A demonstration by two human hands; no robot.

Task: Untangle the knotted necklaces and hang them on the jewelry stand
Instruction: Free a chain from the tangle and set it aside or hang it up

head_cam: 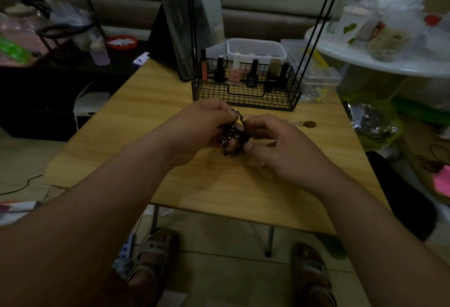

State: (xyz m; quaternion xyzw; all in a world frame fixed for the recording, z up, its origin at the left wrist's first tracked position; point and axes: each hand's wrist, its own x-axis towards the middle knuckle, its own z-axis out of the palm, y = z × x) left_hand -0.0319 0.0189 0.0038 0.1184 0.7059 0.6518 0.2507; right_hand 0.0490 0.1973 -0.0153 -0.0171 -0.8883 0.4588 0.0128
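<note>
The left hand (204, 124) curls round a dark, lumpy clump of knotted necklaces (232, 137), pinching a small metal ring at its top, above the pale wood-grain table (146, 116). The right hand (275, 146) pinches the clump's dark cord between thumb and bent fingertips. Just beyond stands the black wire-mesh jewelry stand (243, 98).

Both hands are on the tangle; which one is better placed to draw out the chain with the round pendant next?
Probably the right hand: the chain and its pendant lie on the table just beyond it, while the left hand grips the tangle.
</note>
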